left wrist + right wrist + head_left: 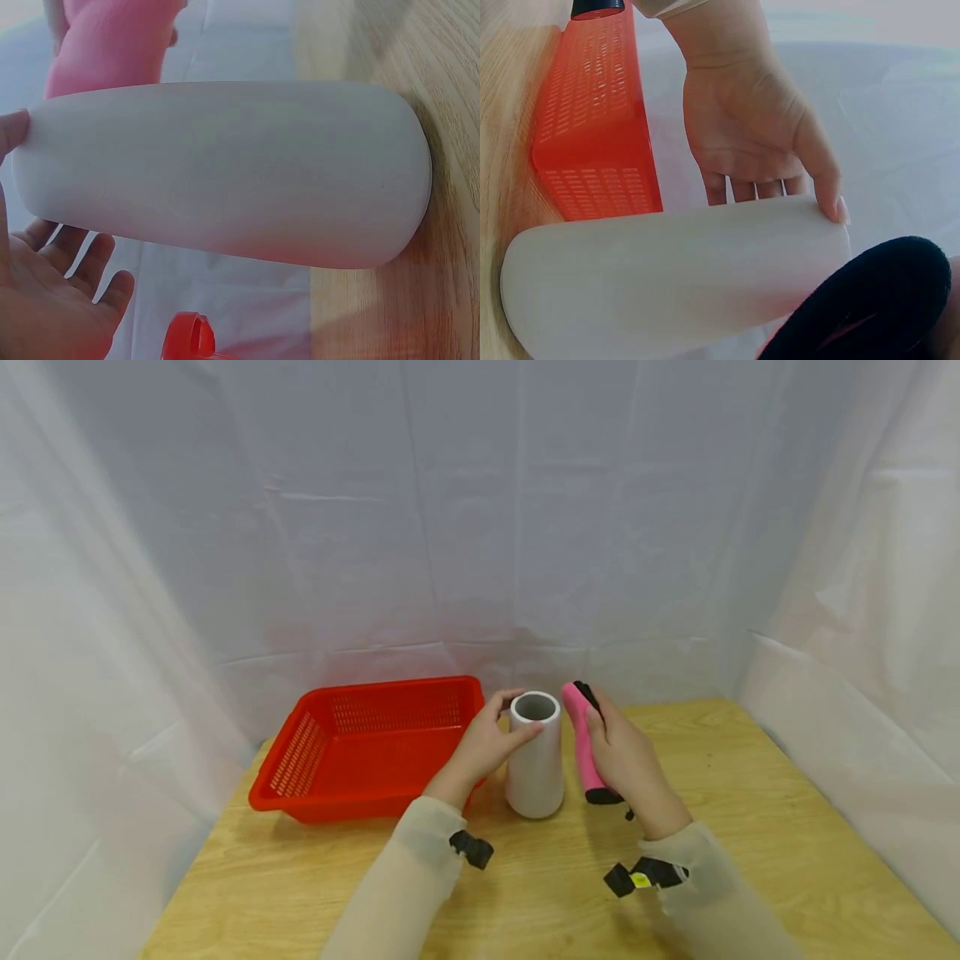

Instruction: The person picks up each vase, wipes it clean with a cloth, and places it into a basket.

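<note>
A white open-topped cylinder (534, 768) stands upright on the wooden table (750, 827), just right of a red basket (300, 752). My left hand (497, 731) curls round its upper part, thumb on the rim and fingers behind it. In the left wrist view the cylinder (225, 180) fills the frame, with that hand (45, 300) beside it. My right hand (609, 747) grips a pink stick-shaped object with black ends (580, 727), held tilted right beside the cylinder. The right wrist view shows its black end (870, 300), the cylinder (667, 277) and the left hand (750, 127).
The red basket (592, 135) has slotted walls and looks empty in the head view. White cloth (480, 527) hangs behind and at both sides of the table. Bare wood lies to the right and in front of the hands.
</note>
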